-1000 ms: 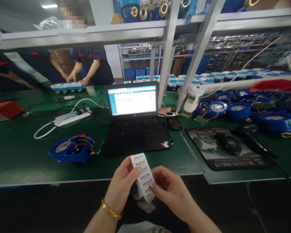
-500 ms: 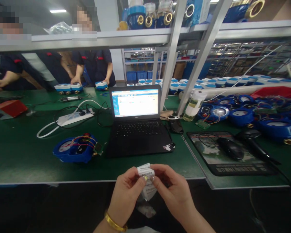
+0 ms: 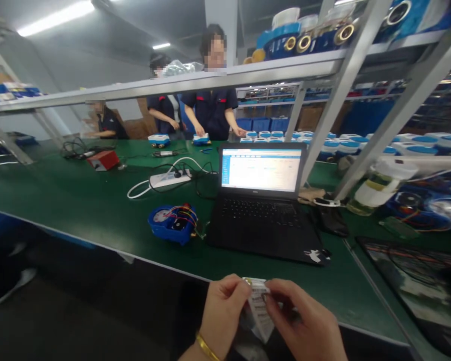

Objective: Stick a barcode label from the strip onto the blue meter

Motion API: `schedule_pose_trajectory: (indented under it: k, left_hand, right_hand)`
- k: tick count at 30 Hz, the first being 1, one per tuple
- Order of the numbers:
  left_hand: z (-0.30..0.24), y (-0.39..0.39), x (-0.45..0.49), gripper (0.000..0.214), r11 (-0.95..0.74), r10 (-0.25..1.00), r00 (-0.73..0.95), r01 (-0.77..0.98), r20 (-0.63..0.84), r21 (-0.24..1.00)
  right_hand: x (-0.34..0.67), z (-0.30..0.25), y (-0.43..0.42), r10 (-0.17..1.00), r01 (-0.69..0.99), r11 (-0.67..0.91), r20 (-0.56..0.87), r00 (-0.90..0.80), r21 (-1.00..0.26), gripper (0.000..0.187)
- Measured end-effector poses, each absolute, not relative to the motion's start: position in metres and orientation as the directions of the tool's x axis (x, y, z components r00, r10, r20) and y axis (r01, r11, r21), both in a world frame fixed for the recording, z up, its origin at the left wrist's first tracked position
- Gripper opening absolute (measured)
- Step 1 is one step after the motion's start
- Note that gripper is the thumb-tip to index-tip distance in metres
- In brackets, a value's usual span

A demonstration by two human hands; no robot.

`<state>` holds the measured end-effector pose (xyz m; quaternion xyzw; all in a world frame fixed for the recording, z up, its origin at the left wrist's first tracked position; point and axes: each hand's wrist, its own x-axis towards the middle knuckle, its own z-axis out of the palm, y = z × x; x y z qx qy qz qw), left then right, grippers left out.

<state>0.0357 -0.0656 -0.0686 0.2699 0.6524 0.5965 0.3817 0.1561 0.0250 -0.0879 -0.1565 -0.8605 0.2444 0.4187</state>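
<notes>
Head cam: L hand & R hand are close tog., each w/ thumb & fingers pinched on the barcode label strip, L on its left side, R on its right. Strip hangs by the near edge of the bench, in front of the laptop. Risks, prob.: a hard or uneven pull tears or creases a label; a slack pinch drops the strip off the edge. Vs. 0.5 s ago: view's swung L, strip's more slanted, tapering to a pt. below; blue meter sits nearer mid-frame.
</notes>
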Motion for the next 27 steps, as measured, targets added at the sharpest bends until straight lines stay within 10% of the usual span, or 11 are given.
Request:
schedule_pose_trajectory:
  k: [9,18,23,27]
  left_hand:
    - [-0.086,-0.092,0.007,0.038,0.093,0.69,-0.674,-0.279,-0.264,0.956]
    - [-0.079,-0.091,-0.013,0.039,-0.129,0.543,-0.704,-0.609,-0.457,0.783]
    - [-0.083,-0.094,-0.032,0.025,-0.204,0.363,-0.762,-0.627,-0.537,0.752]
    - [-0.079,-0.105,-0.047,0.043,0.192,0.339,-0.896,-0.232,-0.286,0.954]
  right_hand:
    - [0.114,-0.095,0.011,0.207,0.043,0.974,0.793,-0.573,-0.224,0.014]
    - [0.074,-0.092,-0.002,0.42,-0.071,0.807,0.655,-0.628,-0.586,0.01]
    - [0.056,-0.082,0.013,0.548,-0.274,0.416,0.479,-0.685,-0.867,0.008]
    - [0.006,-0.08,0.06,0.648,-0.299,-0.255,0.067,-0.759,-0.92,0.021]
